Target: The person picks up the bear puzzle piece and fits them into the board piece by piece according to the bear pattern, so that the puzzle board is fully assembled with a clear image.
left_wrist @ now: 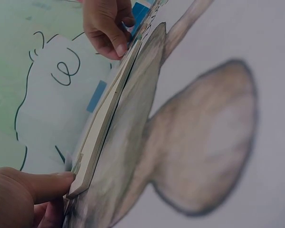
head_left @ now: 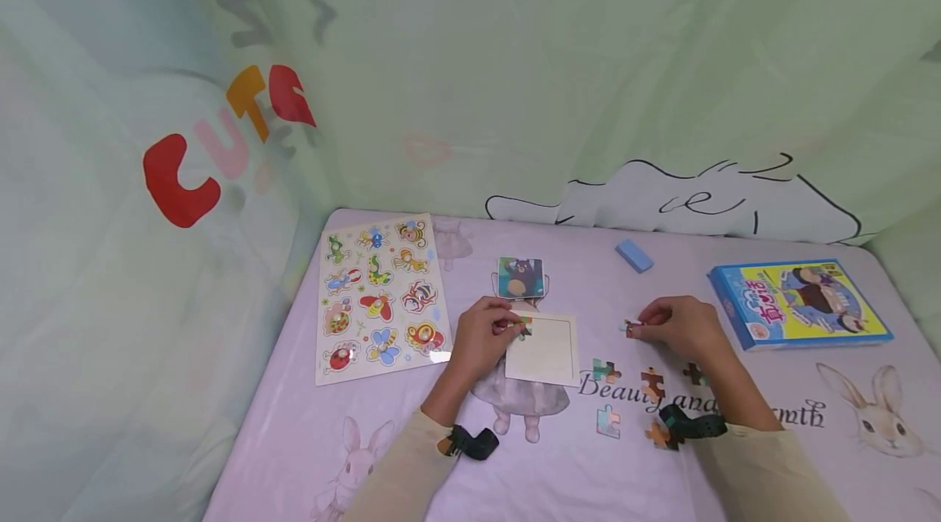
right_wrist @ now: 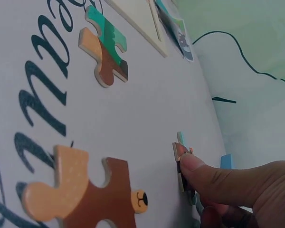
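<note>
In the tray, gripped at its far left corner by the left hand, one puzzle piece is seen; another piece is pinched by the right hand, beyond loose pieces on the cloth.

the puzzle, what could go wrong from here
The right wrist's black camera, close to the orange piece, might nudge it. The right hand pinches at least one puzzle piece, which could slip. The left hand, at the puzzle tray, might shift it.
</note>
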{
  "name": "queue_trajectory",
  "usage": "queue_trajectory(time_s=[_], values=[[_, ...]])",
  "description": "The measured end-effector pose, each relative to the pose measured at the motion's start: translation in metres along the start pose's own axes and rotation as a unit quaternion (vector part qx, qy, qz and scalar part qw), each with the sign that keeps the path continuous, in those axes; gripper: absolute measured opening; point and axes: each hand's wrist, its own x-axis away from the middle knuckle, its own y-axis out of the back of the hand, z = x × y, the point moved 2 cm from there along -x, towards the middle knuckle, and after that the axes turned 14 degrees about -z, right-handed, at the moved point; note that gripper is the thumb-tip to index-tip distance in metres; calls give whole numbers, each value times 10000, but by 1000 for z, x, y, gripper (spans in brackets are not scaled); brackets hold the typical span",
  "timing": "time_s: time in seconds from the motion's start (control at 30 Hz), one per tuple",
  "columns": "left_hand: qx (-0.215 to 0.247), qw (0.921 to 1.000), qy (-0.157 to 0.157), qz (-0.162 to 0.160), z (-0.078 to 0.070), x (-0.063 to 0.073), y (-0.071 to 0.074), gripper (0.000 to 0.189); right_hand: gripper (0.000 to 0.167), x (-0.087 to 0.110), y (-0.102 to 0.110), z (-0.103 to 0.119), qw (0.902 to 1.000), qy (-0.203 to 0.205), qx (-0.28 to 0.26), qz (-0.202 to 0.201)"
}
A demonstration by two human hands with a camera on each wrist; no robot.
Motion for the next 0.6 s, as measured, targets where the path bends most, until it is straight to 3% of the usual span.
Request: queue_trajectory(time_s=[0.33, 0.6], values=[[-70, 9999, 105, 52, -1, 1, 0, 14, 34, 3, 1, 4, 9999, -6, 32, -158], [-70, 9999, 121, 55, -2, 1, 1, 14, 26, 9, 4, 13, 9999, 105, 40, -54]])
